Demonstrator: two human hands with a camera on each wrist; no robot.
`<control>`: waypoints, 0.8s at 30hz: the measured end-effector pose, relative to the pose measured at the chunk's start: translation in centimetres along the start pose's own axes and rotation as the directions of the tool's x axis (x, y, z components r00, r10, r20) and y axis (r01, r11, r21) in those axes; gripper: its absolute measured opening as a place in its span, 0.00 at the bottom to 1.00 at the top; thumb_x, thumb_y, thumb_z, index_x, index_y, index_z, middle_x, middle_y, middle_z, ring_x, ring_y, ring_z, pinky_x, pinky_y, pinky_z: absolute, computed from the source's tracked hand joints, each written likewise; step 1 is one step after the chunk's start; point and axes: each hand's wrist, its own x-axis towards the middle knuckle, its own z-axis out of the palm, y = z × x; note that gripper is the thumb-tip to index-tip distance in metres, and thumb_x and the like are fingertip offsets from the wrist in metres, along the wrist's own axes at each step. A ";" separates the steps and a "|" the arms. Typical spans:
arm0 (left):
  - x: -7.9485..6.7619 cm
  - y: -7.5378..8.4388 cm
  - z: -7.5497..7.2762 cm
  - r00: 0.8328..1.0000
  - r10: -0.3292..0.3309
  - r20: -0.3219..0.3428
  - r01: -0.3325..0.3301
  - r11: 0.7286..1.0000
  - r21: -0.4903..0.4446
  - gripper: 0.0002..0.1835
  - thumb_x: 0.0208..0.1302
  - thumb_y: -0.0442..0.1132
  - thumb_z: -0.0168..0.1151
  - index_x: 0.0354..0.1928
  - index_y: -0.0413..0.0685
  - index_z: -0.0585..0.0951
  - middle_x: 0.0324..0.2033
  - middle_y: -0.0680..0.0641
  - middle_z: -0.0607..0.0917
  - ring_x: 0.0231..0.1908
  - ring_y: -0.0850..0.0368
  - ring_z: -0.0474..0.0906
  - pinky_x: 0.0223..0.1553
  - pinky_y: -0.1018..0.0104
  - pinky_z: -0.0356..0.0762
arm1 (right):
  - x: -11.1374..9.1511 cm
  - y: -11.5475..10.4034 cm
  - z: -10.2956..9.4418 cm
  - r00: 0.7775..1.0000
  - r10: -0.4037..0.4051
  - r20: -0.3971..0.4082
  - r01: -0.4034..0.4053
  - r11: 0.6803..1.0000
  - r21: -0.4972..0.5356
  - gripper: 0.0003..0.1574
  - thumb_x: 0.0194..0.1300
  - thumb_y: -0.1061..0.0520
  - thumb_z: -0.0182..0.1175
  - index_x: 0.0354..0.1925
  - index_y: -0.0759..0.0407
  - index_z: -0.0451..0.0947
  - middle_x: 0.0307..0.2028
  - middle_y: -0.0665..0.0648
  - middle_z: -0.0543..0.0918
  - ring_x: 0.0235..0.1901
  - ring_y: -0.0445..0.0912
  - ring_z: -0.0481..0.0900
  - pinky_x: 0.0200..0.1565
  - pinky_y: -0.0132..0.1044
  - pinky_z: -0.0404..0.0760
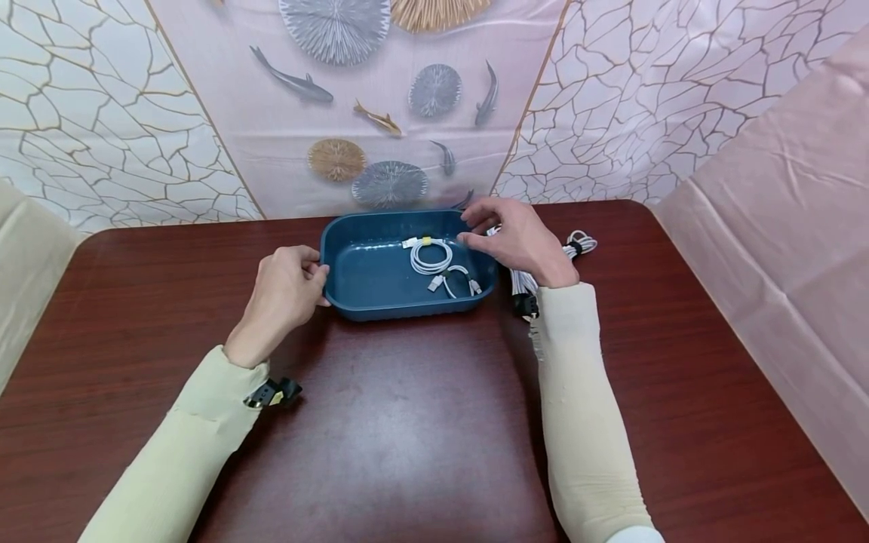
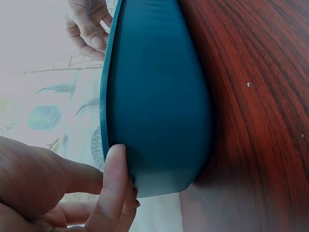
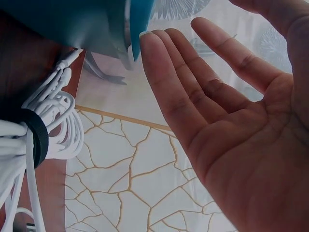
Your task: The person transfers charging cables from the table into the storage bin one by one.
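Pinching the blue tray (image 1: pixel 370 271) of cables (image 1: pixel 426 269) at one end, presumably to steady it, the left hand (image 1: pixel 288 285) faces the right hand (image 1: pixel 514 235), empty, fingers relaxed, near the other.

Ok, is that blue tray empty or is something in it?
Not empty: the head view shows white cables lying in the blue tray, toward its right end.
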 end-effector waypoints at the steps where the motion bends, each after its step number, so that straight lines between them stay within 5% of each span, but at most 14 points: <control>1: 0.0 0.0 0.0 1.000 -0.001 0.003 0.001 1.000 -0.002 0.14 0.74 0.34 0.57 0.52 0.30 0.82 0.32 0.39 0.86 0.21 0.60 0.87 0.27 0.80 0.76 | 0.0 0.1 0.0 1.000 0.001 -0.001 -0.001 1.000 0.003 0.20 0.66 0.49 0.69 0.54 0.53 0.82 0.49 0.56 0.86 0.50 0.48 0.83 0.51 0.45 0.80; 24: 0.1 0.0 0.0 0.999 -0.024 0.024 0.024 0.999 -0.030 0.15 0.75 0.34 0.57 0.55 0.29 0.80 0.35 0.37 0.85 0.21 0.61 0.86 0.26 0.79 0.80 | -0.3 0.7 -0.6 0.998 -0.006 -0.061 0.006 1.000 0.003 0.19 0.67 0.48 0.67 0.53 0.52 0.83 0.50 0.54 0.87 0.51 0.45 0.84 0.50 0.43 0.82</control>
